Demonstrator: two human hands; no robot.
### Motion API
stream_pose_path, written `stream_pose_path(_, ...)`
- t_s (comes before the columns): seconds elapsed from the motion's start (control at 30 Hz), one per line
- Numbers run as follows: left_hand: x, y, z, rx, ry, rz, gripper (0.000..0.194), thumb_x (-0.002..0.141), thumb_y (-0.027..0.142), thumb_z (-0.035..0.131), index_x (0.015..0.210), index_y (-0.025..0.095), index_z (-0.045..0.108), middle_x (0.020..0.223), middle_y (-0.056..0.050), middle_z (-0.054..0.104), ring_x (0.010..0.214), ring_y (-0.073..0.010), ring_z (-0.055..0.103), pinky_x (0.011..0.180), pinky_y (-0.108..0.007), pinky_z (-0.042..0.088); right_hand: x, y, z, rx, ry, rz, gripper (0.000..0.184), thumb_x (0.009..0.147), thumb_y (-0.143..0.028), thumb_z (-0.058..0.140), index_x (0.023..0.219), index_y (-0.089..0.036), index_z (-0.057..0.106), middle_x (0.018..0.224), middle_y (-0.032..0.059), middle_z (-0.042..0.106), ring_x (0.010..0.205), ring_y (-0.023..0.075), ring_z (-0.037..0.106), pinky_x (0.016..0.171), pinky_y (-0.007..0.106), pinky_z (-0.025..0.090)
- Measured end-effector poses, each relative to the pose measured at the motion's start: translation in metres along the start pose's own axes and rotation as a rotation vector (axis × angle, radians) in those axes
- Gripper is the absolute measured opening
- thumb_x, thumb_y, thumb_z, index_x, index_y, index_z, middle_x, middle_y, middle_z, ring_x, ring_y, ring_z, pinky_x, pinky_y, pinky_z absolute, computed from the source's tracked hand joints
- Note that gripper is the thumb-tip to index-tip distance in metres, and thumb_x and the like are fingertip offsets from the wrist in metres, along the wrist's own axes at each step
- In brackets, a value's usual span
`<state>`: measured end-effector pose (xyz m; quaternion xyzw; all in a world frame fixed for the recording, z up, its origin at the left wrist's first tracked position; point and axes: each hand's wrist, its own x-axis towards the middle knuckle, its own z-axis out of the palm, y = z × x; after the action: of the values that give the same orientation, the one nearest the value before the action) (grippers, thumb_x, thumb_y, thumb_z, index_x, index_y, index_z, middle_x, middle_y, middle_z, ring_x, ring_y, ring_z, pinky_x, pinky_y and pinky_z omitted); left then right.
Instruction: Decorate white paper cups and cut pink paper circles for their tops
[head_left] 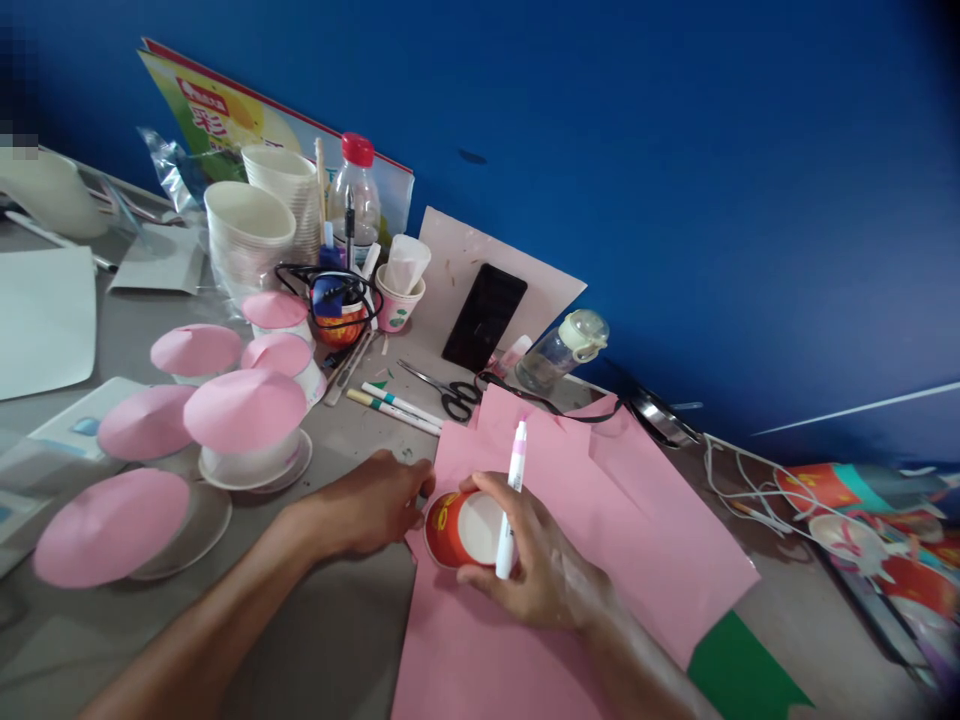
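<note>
An upturned red paper cup with a white base rests on a sheet of pink paper. My left hand is closed, its fingers pressing on the cup's left side. My right hand wraps the cup's right side and grips a white marker with a pink cap, its tip down by the cup's rim.
Several pink paper cones sit on white cups and plates at left. Stacked white cups, a red-capped bottle, scissors, two pens, a black phone and a small bottle stand behind. Green paper and white cables lie right.
</note>
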<state>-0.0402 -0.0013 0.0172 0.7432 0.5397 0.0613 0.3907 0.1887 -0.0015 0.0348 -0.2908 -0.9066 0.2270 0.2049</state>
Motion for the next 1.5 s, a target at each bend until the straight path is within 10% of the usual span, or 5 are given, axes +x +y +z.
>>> stream_pose_path(0.93,0.009,-0.008,0.002,-0.011,0.122,-0.039,0.018,0.081,0.030,0.048,0.095,0.023,0.058,0.077,-0.004,0.067,0.074,-0.0215,0.061,0.059,-0.027,0.035,-0.001,0.001,0.006,0.021,-0.007,-0.012,0.073,0.083,-0.044,0.063,0.140,-0.020,0.025,0.123,0.0169,0.056,0.113,0.0298,0.057,0.094,0.045,0.051)
stream_pose_path(1.5,-0.001,-0.004,-0.008,-0.169,-0.054,0.033,0.013,0.081,0.025,0.046,0.079,0.023,0.059,0.075,0.002,0.070,0.068,-0.0153,0.060,0.058,-0.024,0.038,-0.006,0.005,-0.016,-0.028,0.031,0.037,0.073,0.084,-0.047,0.063,0.141,-0.021,0.026,0.126,0.0163,0.057,0.116,0.0297,0.057,0.094,0.044,0.051)
